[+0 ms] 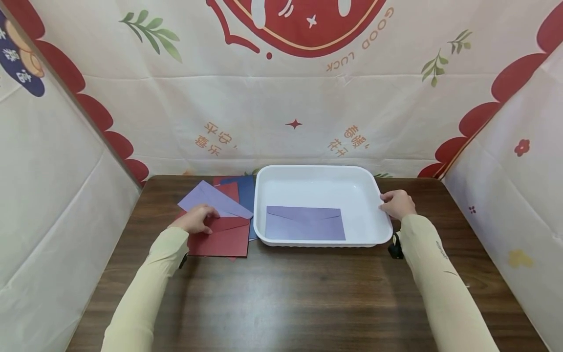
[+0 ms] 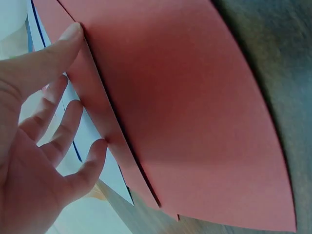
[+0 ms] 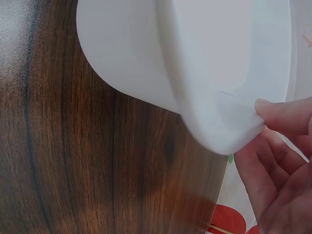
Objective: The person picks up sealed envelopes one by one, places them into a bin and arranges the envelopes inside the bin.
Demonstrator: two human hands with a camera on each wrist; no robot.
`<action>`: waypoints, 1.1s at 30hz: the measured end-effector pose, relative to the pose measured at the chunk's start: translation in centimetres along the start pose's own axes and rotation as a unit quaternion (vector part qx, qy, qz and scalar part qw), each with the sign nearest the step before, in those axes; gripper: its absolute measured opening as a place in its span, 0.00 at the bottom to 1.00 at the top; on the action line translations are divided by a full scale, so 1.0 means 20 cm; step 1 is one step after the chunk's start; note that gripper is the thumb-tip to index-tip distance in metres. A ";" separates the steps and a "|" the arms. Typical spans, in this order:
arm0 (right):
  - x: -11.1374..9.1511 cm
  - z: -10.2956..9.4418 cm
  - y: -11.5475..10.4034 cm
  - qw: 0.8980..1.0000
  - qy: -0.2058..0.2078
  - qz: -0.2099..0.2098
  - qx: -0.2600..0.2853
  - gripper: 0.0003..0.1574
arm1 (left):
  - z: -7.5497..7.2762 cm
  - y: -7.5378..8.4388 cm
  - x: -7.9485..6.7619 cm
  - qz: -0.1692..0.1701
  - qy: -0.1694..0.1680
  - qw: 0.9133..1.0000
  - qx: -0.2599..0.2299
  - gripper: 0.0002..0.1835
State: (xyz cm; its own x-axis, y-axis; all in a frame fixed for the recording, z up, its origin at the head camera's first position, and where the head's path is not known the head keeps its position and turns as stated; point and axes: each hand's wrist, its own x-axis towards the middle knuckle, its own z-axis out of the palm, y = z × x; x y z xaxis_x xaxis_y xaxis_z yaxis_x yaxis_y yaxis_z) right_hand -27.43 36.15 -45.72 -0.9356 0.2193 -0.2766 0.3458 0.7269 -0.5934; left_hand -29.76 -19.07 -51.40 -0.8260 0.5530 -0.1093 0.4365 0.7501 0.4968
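My left hand [image 1: 193, 220] touches the red envelope [image 1: 226, 242] on top of a pile at the table's left. In the left wrist view the thumb [image 2: 73, 36] lies near the flap, the other fingers [image 2: 92, 161] spread along the envelope's edge. A lilac envelope [image 1: 208, 195] lies slanted just behind that hand, over red and blue envelopes [image 1: 247, 190]. My right hand [image 1: 398, 204] pinches the right rim of a white tray [image 1: 308, 171], thumb on the inside and fingers outside and below. Inside the tray, another purple envelope [image 1: 305, 225] lies flat near the front wall.
The brown wooden table [image 1: 308, 298] carries the tray and the pile side by side, the tray's left wall right next to the envelopes. A printed cloth [image 1: 286, 102] hangs behind the table's back edge, with pale cloth panels on both sides.
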 end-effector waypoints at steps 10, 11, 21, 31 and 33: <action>0.00 0.00 0.00 1.000 -0.002 0.002 0.001 0.30 | -0.01 -0.01 0.06 -0.031 -0.041 0.999 0.011 0.21; 0.00 0.00 0.00 1.000 -0.001 0.001 0.001 0.30 | -0.01 -0.01 0.07 -0.033 -0.045 0.998 0.016 0.21; 0.00 0.00 0.01 1.000 0.002 0.003 -0.001 0.30 | -0.03 0.03 0.12 -0.060 -0.083 0.994 0.021 0.23; -0.01 0.01 0.00 1.000 0.004 0.008 -0.001 0.30 | -0.04 0.04 0.14 -0.095 -0.120 0.988 0.001 0.25; -0.01 0.01 -0.01 1.000 0.005 0.008 -0.001 0.29 | -0.05 0.05 0.13 -0.108 -0.129 0.985 -0.032 0.25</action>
State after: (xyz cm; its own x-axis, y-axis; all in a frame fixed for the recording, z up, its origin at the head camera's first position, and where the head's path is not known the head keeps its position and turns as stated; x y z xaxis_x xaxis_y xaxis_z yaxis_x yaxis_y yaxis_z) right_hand -27.36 35.93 -45.69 -0.9304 0.2375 -0.2793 0.3612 0.7241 -0.5875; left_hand -31.90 -17.19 -50.43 -0.7758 0.4629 -0.4288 0.2310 0.8407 0.4898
